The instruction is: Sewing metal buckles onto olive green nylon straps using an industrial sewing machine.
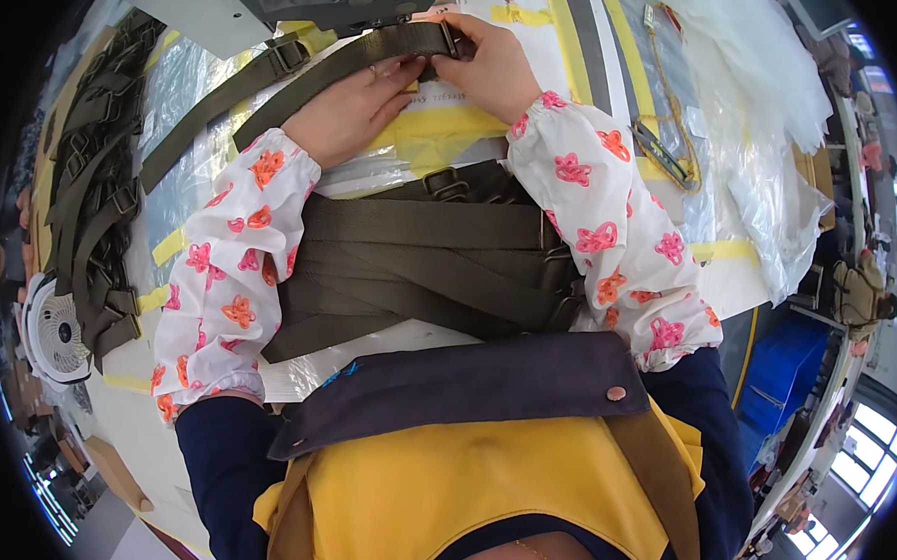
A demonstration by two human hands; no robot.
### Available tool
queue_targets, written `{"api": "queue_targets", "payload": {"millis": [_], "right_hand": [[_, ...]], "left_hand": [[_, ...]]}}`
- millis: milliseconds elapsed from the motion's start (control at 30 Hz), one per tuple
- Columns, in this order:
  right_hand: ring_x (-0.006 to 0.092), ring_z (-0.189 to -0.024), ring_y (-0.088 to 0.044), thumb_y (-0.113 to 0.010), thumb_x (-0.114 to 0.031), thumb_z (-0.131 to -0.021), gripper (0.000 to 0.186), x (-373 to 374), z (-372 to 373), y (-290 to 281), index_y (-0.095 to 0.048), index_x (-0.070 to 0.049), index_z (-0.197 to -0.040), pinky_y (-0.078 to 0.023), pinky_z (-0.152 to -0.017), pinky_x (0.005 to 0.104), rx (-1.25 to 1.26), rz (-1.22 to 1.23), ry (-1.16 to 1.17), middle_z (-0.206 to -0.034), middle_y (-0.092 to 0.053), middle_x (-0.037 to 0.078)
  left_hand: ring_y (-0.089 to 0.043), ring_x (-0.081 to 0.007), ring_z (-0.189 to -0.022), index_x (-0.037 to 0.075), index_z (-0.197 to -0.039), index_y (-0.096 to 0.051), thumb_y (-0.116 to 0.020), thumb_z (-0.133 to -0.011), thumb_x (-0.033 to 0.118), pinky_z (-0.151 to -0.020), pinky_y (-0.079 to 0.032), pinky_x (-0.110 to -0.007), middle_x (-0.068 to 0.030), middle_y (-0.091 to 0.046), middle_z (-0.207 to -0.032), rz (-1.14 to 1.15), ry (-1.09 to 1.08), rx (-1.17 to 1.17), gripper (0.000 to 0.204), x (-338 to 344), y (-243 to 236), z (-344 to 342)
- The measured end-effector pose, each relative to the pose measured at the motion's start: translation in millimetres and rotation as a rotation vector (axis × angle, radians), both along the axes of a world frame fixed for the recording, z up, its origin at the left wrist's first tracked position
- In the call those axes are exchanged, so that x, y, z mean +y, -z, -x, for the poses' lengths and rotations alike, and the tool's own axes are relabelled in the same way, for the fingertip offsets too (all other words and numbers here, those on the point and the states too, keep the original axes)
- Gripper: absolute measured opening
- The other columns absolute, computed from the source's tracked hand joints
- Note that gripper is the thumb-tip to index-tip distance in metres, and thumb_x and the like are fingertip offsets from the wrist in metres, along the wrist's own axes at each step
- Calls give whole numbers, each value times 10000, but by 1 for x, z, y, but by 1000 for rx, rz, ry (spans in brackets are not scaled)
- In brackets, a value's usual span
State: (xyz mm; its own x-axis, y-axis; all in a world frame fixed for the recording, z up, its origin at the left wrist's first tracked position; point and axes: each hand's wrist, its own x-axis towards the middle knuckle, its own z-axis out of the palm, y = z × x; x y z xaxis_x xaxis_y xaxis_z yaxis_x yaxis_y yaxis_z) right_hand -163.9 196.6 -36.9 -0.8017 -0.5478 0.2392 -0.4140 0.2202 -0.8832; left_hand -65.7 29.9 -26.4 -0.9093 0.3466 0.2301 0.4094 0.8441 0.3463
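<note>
Left of the layered webbing stack (421, 224), a tangled heap of buckled straps (98, 175); beyond the stack, the left hand (347, 117), fingers extended, touches a curving woven olive strap (348, 60), its buckled end pinched by the right hand (493, 74).

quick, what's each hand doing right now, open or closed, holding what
Left hand: at the edge of an olive strap; whether it grips can't be told.
Right hand: closed, holding that strap's end.

The tabletop (142, 417) carries two dark strap heaps (92, 194) (419, 264): one along its left edge, near one fan (54, 331), the other near its front edge. Two hands (351, 111) (493, 67) are at one strap (322, 81).
</note>
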Motion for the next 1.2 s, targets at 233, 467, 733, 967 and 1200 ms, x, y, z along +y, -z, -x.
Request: {"api": "queue_targets", "payload": {"millis": [233, 467, 733, 967, 1200], "right_hand": [[192, -676, -603, -648, -132, -663, 448, 2, 4, 3, -575, -58, -1099, -482, -644, 292, 46, -47, -18, -759, -620, 107], [61, -700, -496, -639, -49, -731, 444, 7, -4, -8, -540, -86, -1163, -447, -641, 220, -27, 156, -91, -887, -565, 13], [153, -815, -605, -663, -128, -760, 376, 26, 21, -28, -584, -83, -1125, -474, -743, 255, 310, -316, -420, -1004, -634, 70], [246, -858, -606, -672, -209, -734, 319, 6, 5, -22, -635, -79, -1022, -492, -732, 309, 499, -558, -368, -1002, -629, 95], [236, -892, -593, -609, -175, -779, 237, 9, -4, -6, -627, -72, -992, -495, -731, 325, 802, -402, -298, -1070, -587, 74]], "left_hand": [[-483, -291, -1100, 80, -1255, -446, -424, -913, 187, -928, -384, -336, -122, -455, -1275, -84, 33, -34, 359, -4, 3, -1], [-526, -276, -1037, 89, -1175, -501, -434, -911, 219, -904, -387, -344, -89, -535, -1188, 191, 53, 206, 302, -8, -7, 0], [-560, -339, -862, 83, -1087, -511, -467, -893, 243, -755, -448, -378, -146, -592, -981, -59, -45, -48, 255, -3, -4, -3], [-562, -333, -815, 69, -1031, -496, -481, -871, 179, -676, -462, -398, -169, -577, -886, 3, -50, -7, 194, -3, -3, -10], [-585, -243, -777, 54, -1033, -556, -559, -704, 60, -665, -482, -314, -77, -597, -873, 194, 86, 547, 329, 6, -16, -22]]}}
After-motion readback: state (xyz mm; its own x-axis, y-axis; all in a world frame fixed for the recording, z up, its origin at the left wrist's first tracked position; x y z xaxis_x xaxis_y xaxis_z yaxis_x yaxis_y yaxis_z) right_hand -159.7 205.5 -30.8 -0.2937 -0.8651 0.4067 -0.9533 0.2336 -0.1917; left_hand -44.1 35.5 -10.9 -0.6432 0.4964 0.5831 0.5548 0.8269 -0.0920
